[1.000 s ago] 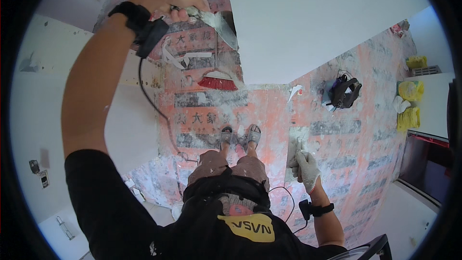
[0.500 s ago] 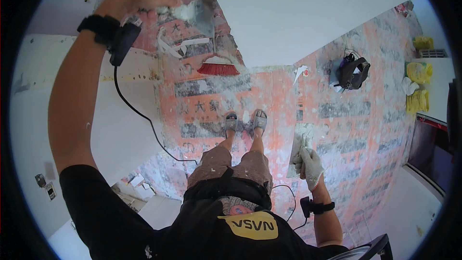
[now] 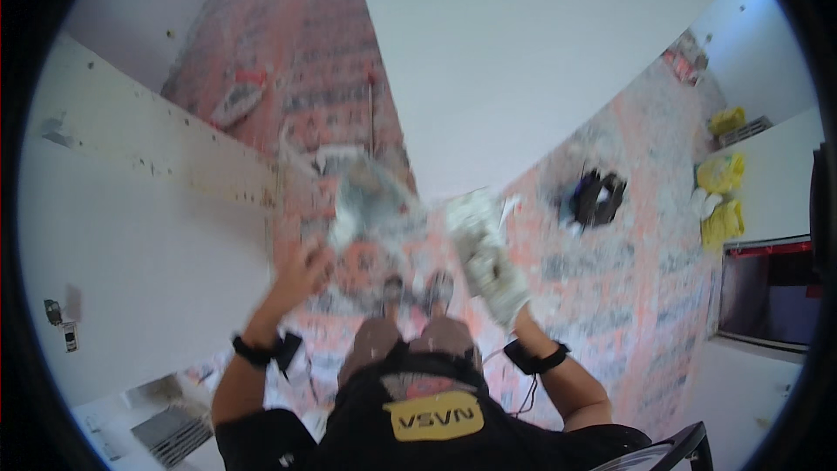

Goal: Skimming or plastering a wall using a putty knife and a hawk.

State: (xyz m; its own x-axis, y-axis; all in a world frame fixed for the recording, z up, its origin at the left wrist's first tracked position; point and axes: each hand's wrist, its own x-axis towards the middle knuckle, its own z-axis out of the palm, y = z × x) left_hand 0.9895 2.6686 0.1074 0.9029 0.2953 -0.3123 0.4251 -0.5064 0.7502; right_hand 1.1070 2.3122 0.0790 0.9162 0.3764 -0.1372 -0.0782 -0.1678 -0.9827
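Note:
Blurred by motion, my bare left hand grips a putty knife, whose wide pale blade points up and forward at the middle of the view. My right hand, in a pale knit glove, holds a flat plastering trowel coated with whitish material, tilted upward beside the knife. The two tools are a short gap apart, above my sandalled feet and the stained pink protective floor covering. Details of both grips are smeared.
A white wall panel fills the upper middle, with another pale wall at left. A broom lies partly hidden ahead. A dark bag sits on the floor at right, near yellow bags and a dark framed opening.
My left hand and putty knife have dropped from the upper left toward the middle. My right hand with the trowel has risen up and leftward, bringing the tools closer together.

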